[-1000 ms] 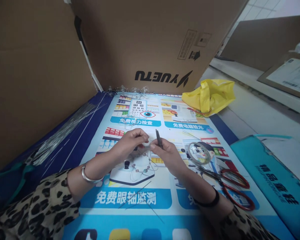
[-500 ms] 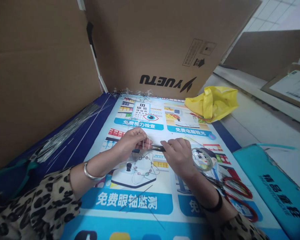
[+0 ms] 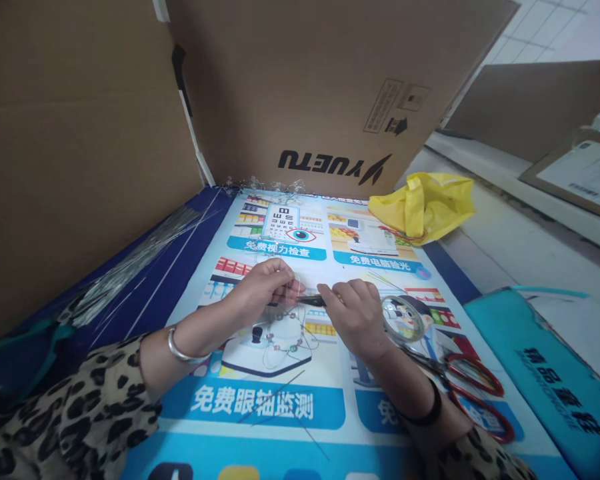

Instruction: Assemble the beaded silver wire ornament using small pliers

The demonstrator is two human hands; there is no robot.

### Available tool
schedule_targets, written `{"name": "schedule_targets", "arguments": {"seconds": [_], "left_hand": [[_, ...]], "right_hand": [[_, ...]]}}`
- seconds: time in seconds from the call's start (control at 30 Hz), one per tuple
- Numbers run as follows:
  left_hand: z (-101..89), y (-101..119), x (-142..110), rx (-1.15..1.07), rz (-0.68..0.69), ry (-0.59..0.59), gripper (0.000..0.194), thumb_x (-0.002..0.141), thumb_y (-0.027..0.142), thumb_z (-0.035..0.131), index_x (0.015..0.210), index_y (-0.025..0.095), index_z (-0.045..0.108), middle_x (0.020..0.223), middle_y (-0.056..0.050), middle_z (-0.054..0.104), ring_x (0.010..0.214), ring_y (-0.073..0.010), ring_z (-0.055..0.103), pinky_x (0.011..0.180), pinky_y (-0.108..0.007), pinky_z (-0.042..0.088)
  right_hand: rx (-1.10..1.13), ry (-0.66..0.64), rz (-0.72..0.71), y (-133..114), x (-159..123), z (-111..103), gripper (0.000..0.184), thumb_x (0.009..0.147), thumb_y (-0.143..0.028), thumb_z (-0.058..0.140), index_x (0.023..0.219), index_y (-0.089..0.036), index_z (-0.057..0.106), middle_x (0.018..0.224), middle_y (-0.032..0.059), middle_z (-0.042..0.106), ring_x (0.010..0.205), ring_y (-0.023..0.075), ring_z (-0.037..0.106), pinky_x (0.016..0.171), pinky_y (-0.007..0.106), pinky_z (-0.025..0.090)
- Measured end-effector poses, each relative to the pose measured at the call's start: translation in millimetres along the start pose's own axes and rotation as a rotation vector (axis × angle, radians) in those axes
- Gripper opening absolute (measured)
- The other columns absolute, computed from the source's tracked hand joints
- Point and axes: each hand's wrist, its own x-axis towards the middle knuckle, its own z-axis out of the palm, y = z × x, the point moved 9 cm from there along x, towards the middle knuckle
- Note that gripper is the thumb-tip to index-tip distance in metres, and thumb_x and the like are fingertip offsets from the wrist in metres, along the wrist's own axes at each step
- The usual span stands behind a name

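My left hand (image 3: 263, 288) pinches the top of a thin wire strung with small beads (image 3: 280, 333), which hangs in a loop down to the printed poster mat (image 3: 280, 400). My right hand (image 3: 356, 315) is closed round a small dark plier-like tool (image 3: 311, 300), whose tip points left and meets the wire at my left fingertips. Both hands hover just above the mat, almost touching. A silver bangle sits on my left wrist, a black band on my right.
A roll of clear tape (image 3: 404, 319) and red-handled scissors (image 3: 473, 387) lie right of my right hand. Loose wires (image 3: 280, 400) lie near me, a wire bundle (image 3: 130, 260) at left. Cardboard boxes (image 3: 305, 87) wall the back; a yellow bag (image 3: 423, 203) and teal pouch (image 3: 550, 373) lie right.
The tool in my right hand swung from upright to lying sideways, its tip now at the wire in my left fingers. The camera view shifted slightly.
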Motion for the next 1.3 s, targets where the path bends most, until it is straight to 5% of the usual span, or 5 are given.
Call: {"name": "schedule_targets", "arguments": {"seconds": [0.83, 1.1, 1.3], "left_hand": [[2.6, 2, -2, 0.027, 0.009, -0.02, 0.02, 0.077, 0.031, 0.06, 0.074, 0.018, 0.045, 0.072, -0.003, 0.066, 0.056, -0.0102, 0.059, 0.057, -0.025, 0.049], [5.0, 16, -3, 0.143, 0.097, -0.026, 0.019, 0.079, 0.029, 0.057, 0.073, 0.017, 0.044, 0.072, -0.003, 0.066, 0.06, -0.0109, 0.06, 0.059, -0.024, 0.048], [9.3, 25, -5, 0.24, 0.175, -0.071, 0.015, 0.08, 0.026, 0.053, 0.072, 0.017, 0.045, 0.073, -0.003, 0.066, 0.062, -0.0114, 0.06, 0.062, -0.026, 0.048]], "right_hand": [[0.009, -0.097, 0.0, -1, -3, 10, 0.021, 0.086, -0.015, 0.045, 0.102, -0.017, 0.059, 0.073, 0.0046, 0.057, 0.071, 0.0169, 0.041, 0.064, 0.033, 0.025], [0.082, -0.194, 0.01, -3, -4, 21, 0.019, 0.083, -0.014, 0.047, 0.098, -0.016, 0.06, 0.068, 0.0028, 0.059, 0.068, 0.0155, 0.048, 0.065, 0.03, 0.029], [0.19, -0.402, 0.156, 3, -5, 34, 0.013, 0.083, -0.022, 0.051, 0.091, -0.021, 0.061, 0.07, 0.0013, 0.063, 0.064, 0.014, 0.054, 0.057, 0.026, 0.028]]}}
